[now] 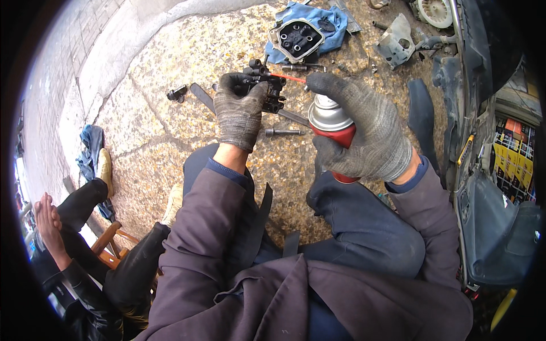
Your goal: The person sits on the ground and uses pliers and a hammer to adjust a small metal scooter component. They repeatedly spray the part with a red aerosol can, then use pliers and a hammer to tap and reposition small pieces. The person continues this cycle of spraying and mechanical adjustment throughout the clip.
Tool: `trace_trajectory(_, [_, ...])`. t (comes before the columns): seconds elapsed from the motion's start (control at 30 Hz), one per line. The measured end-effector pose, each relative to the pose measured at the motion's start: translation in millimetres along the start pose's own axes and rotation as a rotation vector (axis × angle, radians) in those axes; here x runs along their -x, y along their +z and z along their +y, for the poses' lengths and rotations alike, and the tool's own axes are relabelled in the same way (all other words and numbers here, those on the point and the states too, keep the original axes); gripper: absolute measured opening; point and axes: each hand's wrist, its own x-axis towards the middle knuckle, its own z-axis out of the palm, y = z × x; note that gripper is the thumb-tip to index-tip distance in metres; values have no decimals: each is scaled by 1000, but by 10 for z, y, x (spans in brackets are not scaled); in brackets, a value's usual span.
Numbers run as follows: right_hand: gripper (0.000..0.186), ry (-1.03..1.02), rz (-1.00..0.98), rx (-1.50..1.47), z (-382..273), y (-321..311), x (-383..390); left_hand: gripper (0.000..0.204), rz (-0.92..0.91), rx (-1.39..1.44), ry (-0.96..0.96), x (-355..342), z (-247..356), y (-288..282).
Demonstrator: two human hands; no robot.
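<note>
Black engine part (276, 83) is pinched by the left grip (241, 111), seemingly steadied before the straw (288, 77) of the spray can (331, 118) clasped by the right grip (375, 125).

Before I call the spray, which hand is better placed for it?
Likely the right hand: it grips the spray can, its red straw pointing toward the black part; the left hand holds that part.

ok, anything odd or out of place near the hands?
Mildly: a small black part lies loose on the ground, left of the left hand, whereas the metal-rimmed black piece sits on blue cloth.
</note>
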Motion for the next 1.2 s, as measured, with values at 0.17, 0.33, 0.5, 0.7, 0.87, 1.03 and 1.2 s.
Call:
trace_trajectory(0.17, [72,-7,7,8,4,40,-34,23,-25,-37,35,54,69,-2])
trace_trajectory(0.33, [71,-10,25,1,-13,37,-19,22,-38,35,27,75,97,-6])
trace_trajectory(0.5, [69,36,70,-99,8,-28,11,20,-119,272,-86,59,61,-61])
trace_trajectory(0.7, [69,61,86,-181,47,-68,62,28,-342,442,-177,-70,-120,-128])
trace_trajectory(0.87, [71,-2,77,-125,102,-94,83,30,-351,889,-579,-131,-192,-178])
trace_trajectory(1.03, [74,6,89,-117,138,-122,111,40,-293,896,-541,-104,-85,-134])
trace_trajectory(1.2, [75,74,81,-268,134,-144,154,39,-453,908,-512,-51,23,-113])
